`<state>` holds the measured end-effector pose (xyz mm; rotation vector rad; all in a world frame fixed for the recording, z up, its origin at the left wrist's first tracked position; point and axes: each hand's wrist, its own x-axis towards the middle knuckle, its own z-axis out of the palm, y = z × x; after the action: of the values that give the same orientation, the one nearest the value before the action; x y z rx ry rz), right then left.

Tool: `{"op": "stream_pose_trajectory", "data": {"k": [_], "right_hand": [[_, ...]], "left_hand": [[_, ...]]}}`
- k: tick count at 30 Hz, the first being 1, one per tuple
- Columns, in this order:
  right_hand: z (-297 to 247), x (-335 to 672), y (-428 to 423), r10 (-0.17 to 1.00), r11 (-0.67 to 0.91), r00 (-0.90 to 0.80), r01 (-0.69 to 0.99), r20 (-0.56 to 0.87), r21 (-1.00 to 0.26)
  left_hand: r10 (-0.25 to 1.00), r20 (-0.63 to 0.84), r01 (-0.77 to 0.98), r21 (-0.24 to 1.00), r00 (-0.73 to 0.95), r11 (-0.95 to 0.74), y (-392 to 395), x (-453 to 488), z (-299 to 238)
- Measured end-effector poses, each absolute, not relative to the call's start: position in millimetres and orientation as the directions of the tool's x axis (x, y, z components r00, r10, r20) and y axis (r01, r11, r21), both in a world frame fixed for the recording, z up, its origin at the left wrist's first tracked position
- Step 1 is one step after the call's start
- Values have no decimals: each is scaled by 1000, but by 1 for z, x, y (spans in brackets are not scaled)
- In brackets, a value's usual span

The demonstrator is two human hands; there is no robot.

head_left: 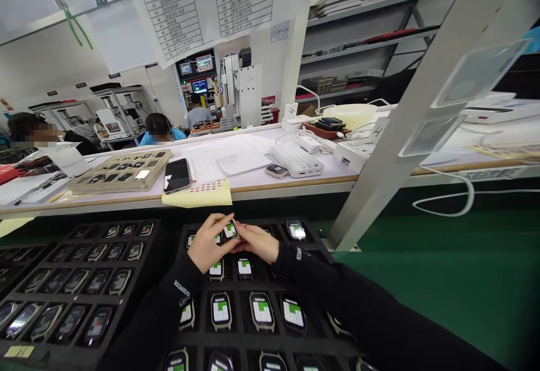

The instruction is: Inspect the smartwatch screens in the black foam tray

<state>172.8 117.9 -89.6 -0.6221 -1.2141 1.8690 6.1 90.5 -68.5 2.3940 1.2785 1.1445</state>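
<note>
Between my two hands is a smartwatch (230, 230) without a strap, its lit screen green and white and facing up. My left hand (208, 244) grips it from the left, with thumb and fingers at its edges. From the right, the fingers of my right hand (260, 243) press on its side. Both hands are over the far rows of a black foam tray (240, 340). Rows of similar lit watches, such as one watch (221, 310) with a pale frame and another watch (293, 312) with a dark frame, sit in its slots. My hands and sleeves hide some slots.
To the left lies another foam tray (139, 272) of watches. Beyond, a bench (257, 192) carries a phone (177, 175), a beige parts tray (154, 180), papers (242, 157) and a white power bank (297, 160). A slanted metal post (379, 152) rises at right. Several people sit beyond the bench.
</note>
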Motion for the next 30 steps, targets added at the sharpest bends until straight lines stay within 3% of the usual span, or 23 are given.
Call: {"op": "stream_pose_trajectory", "data": {"k": [11,21,30], "right_hand": [[-83,174,114,872,-150,-489,-309,22,-939],[-84,176,116,879,-101,-475,-266,39,-959],[-81,175,113,850,-162,-527,-284,12,-945]], "left_hand": [[735,561,666,385,381,-639,82,12,-67],[714,571,643,377,405,-666,81,10,-66],[748,550,640,431,372,-636,81,11,-69]]}}
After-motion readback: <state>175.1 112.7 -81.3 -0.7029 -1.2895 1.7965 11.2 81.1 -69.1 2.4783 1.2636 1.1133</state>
